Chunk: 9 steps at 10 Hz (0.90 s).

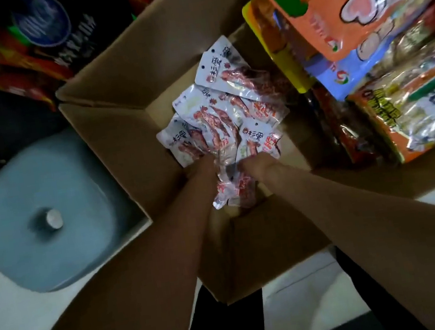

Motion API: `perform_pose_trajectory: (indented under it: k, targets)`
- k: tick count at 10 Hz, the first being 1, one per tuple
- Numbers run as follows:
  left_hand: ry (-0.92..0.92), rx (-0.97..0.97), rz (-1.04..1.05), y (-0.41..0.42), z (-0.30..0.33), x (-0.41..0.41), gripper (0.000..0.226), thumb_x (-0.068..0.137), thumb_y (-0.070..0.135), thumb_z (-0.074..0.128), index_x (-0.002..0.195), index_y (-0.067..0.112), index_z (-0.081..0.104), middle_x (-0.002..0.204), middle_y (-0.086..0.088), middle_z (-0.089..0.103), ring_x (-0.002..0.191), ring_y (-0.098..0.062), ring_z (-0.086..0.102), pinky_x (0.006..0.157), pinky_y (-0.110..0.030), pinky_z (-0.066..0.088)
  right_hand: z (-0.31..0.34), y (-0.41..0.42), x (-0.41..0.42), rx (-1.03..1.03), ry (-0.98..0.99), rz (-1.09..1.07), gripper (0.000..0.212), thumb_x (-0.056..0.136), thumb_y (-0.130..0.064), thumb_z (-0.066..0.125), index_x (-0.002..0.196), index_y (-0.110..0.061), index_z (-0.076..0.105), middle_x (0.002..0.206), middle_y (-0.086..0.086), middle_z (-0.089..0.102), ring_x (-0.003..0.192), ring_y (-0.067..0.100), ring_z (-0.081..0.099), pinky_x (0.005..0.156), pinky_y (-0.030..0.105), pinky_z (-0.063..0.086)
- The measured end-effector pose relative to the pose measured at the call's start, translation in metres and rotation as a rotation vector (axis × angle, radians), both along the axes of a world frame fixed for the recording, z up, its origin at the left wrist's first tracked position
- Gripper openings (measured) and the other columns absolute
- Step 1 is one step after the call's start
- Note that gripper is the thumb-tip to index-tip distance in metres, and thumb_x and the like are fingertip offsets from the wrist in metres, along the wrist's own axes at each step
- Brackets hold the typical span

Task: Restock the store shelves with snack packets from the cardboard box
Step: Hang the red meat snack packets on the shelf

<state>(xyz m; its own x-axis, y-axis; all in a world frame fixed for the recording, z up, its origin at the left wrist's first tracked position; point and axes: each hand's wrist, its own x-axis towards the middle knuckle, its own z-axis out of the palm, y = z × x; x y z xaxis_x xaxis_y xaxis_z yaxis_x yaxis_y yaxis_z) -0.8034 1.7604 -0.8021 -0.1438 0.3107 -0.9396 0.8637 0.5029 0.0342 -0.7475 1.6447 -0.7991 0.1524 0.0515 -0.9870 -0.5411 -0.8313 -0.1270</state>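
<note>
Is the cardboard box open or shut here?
Open. The cardboard box has its flaps folded outward, and snack packets show inside, with both hands reaching in.

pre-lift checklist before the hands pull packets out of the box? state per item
1. Both hands in the cardboard box: ok; left hand and right hand are down among the snack packets.
2. Grip on packets: cannot tell; fingers are buried under the wrappers.
3. Flaps out of the lift path: ok; all are folded outward and the opening is unobstructed.
4. Stray packets that may drop: not ok; the pile is loose and overlapping, and one packet sits between the wrists.
5. Side clearance: ok; the grey stool stands left, outside the box.
6. Shelf slot for these packets: cannot tell; only other bags show at right.
</note>
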Motion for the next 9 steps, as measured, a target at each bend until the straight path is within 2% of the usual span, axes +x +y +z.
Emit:
perform_pose_trajectory:
  k: [1,2,3,4,5,6,7,8,9]
  targets:
    - [-0.05,0.017,0.201,-0.002,-0.024,0.003,0.041,0.098,0.021,0.057,0.13,-0.005,0.059,0.132,-0.029,0.06,0.12,-0.042,0.061,0.098,-0.046,0.052,-0.037,0.009,-0.011,-0.052,0.007,-0.286,0.048,0.08,-0.022,0.077,0.119,0.003,0.066,0.091,0.008,0.07,0.075,0.02,0.065,0.062,0.022,0.054]
    - [-0.156,0.016,0.299,-0.003,-0.028,0.007,0.018,0.094,0.021,0.068,0.095,0.003,0.068,0.087,-0.015,0.072,0.072,-0.023,0.067,0.067,-0.032,0.052,-0.061,0.008,-0.021,-0.081,-0.074,-0.508,0.073,0.065,-0.021,0.089,0.124,0.001,0.052,0.111,0.022,0.068,0.094,0.034,0.07,0.082,0.051,0.06]
    - [-0.18,0.068,0.304,0.001,-0.039,0.005,0.055,0.084,0.013,0.078,0.135,0.004,0.058,0.131,-0.014,0.064,0.112,-0.029,0.064,0.092,-0.04,0.055,-0.065,0.006,-0.026,-0.022,-0.222,-0.456,0.052,0.062,-0.024,0.09,0.094,-0.029,0.05,0.118,0.018,0.059,0.087,0.03,0.066,0.067,0.041,0.06]
    - [-0.133,0.177,0.169,0.003,-0.043,0.005,0.078,0.075,0.016,0.086,0.144,0.01,0.049,0.14,-0.012,0.057,0.123,-0.033,0.058,0.103,-0.049,0.051,-0.06,0.012,-0.02,0.084,-0.246,-0.509,0.047,0.068,-0.02,0.086,0.09,-0.034,0.048,0.118,0.015,0.059,0.079,0.024,0.064,0.053,0.026,0.05]
    - [-0.221,0.117,0.284,0.01,-0.049,0.011,0.058,0.083,0.011,0.079,0.136,0.008,0.056,0.126,-0.016,0.067,0.111,-0.034,0.066,0.097,-0.049,0.054,-0.059,0.022,-0.011,0.192,-0.396,-0.526,0.044,0.07,-0.016,0.083,0.093,-0.03,0.048,0.099,0.002,0.061,0.085,0.021,0.06,0.069,0.03,0.049]
    - [-0.323,-0.005,0.3,0.02,-0.051,0.018,0.042,0.092,0.015,0.07,0.132,0.007,0.06,0.11,-0.014,0.072,0.092,-0.029,0.069,0.084,-0.041,0.057,-0.058,0.03,0.004,0.314,-0.446,-0.477,0.045,0.076,-0.022,0.079,0.109,-0.029,0.048,0.101,-0.002,0.06,0.086,0.014,0.062,0.071,0.026,0.053]
    - [-0.39,-0.021,0.261,0.025,-0.054,0.027,0.041,0.094,0.012,0.067,0.133,0.003,0.061,0.121,-0.018,0.069,0.104,-0.034,0.068,0.094,-0.046,0.056,-0.066,0.039,0.025,0.328,-0.409,-0.369,0.051,0.08,-0.02,0.076,0.127,-0.014,0.054,0.118,0.007,0.062,0.094,0.018,0.063,0.08,0.027,0.054]
    - [-0.399,-0.022,0.173,0.031,-0.058,0.033,0.041,0.091,0.001,0.066,0.132,0.0,0.061,0.119,-0.022,0.069,0.106,-0.039,0.068,0.094,-0.049,0.057,-0.07,0.044,0.034,0.361,-0.377,-0.285,0.044,0.078,-0.023,0.08,0.117,-0.011,0.064,0.106,0.008,0.071,0.089,0.021,0.069,0.077,0.033,0.059]
    - [-0.374,-0.162,0.124,0.042,-0.049,0.03,0.038,0.095,0.01,0.062,0.132,0.0,0.061,0.11,-0.019,0.071,0.09,-0.032,0.07,0.083,-0.04,0.059,-0.07,0.042,0.031,0.407,-0.243,-0.389,0.059,0.075,-0.028,0.082,0.127,-0.015,0.059,0.113,0.008,0.07,0.1,0.027,0.07,0.091,0.046,0.057]
